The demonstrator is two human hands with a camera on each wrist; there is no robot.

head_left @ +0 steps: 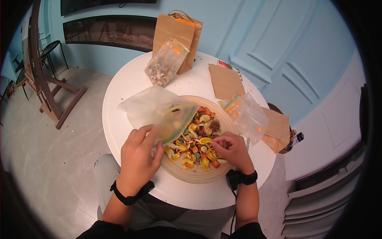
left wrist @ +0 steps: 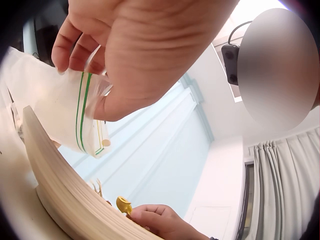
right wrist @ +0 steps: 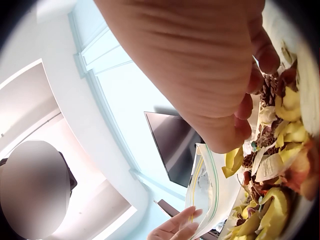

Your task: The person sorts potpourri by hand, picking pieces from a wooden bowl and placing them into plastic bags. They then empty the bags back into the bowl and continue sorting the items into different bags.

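My left hand grips the zip-top edge of a clear plastic bag. The bag lies over the left side of a round wooden bowl, its mouth facing right; the left wrist view shows its green zip strip by the thumb. Between the thumb and fingers of my right hand is a curled yellow dried petal-like piece, also visible in the left wrist view. Below it the bowl holds potpourri: yellow curls, orange bits, pale shells and a brown cone.
Behind the bowl on the round white table, a bag of pale chips leans against a brown paper bag. To the right are a flat brown packet, another zip bag and a second paper bag.
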